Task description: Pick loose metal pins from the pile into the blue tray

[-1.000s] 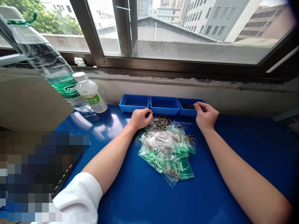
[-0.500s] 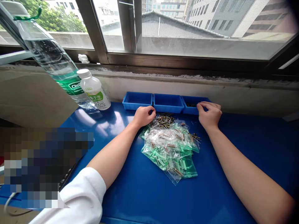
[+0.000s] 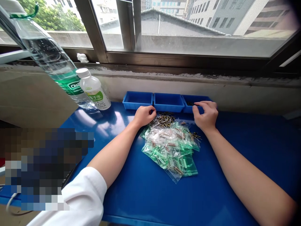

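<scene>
My left hand (image 3: 144, 115) is closed, thumb and fingertips together, at the left edge of a pile of loose screws (image 3: 166, 119). A small dark piece shows just above its fingertips; what the fingers hold, if anything, I cannot make out. My right hand (image 3: 207, 115) is over the front of the right blue bin (image 3: 194, 110), thumb and fingers apart, with nothing seen between them. Small dark pieces lie in that bin. In front of the screws lies a heap of clear and green plastic bags (image 3: 168, 141) with small metal parts inside.
Two more blue bins, the left (image 3: 137, 106) and the middle (image 3: 168, 107), stand against the wall. A large water bottle (image 3: 50, 56) and a small white-capped bottle (image 3: 94, 92) are at the back left of the blue table (image 3: 150, 201). A blurred-out patch covers the left front.
My right hand has moved slightly left over the right bin, and its thumb and fingers have spread from a pinch. My left hand keeps its place by the screws.
</scene>
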A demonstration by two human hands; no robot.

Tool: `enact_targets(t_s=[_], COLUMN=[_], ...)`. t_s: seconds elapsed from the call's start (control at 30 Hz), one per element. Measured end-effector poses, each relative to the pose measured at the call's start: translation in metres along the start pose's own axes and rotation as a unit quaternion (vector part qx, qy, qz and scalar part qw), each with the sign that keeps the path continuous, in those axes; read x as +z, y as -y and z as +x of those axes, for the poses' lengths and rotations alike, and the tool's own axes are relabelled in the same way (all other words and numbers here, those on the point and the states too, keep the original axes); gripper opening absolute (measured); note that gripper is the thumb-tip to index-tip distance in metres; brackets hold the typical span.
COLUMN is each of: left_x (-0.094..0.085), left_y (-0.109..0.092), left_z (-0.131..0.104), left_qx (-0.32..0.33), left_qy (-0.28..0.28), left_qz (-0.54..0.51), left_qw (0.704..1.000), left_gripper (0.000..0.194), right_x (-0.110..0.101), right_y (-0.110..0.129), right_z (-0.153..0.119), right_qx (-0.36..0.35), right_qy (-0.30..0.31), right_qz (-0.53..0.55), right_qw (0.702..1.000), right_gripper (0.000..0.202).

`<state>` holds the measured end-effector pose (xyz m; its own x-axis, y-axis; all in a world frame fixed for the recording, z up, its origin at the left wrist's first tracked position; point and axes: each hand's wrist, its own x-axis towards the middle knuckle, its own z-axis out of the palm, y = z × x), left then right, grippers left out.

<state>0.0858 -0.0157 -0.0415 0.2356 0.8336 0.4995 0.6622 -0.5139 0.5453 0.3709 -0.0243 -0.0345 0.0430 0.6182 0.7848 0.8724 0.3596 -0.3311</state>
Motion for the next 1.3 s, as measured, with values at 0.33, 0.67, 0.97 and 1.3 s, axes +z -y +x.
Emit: enact_targets(t_s=[0.33, 0.67, 0.97, 1.3], left_x=[-0.002, -0.001, 0.0, 0.001], left_y=[-0.002, -0.003, -0.004, -0.005], left_z=[-0.001, 0.0, -0.001, -0.002], left_qx=[-0.014, -0.013, 0.019, 0.029], left_qy=[0.022, 0.043, 0.036, 0.06], left_qz=[0.006, 0.012, -0.024, -0.023], left_qw=[1.0, 0.999, 0.999, 0.998], left_gripper=[0.019, 0.019, 0.019, 0.017], right_x=[-0.004, 0.005, 0.004, 0.003], right_y=[0.03, 0.03, 0.033, 0.038], right_z=[-0.014, -0.016, -0.013, -0.01], right_qx=[-0.107, -0.084, -0.071, -0.057], right_qy=[0.374, 0.341, 0.371, 0.374], right_qz=[0.11, 0.142, 0.132, 0.133], right_qw=[0.915, 0.926, 0.917, 0.916], right_gripper=[0.038, 0.022, 0.027, 0.021])
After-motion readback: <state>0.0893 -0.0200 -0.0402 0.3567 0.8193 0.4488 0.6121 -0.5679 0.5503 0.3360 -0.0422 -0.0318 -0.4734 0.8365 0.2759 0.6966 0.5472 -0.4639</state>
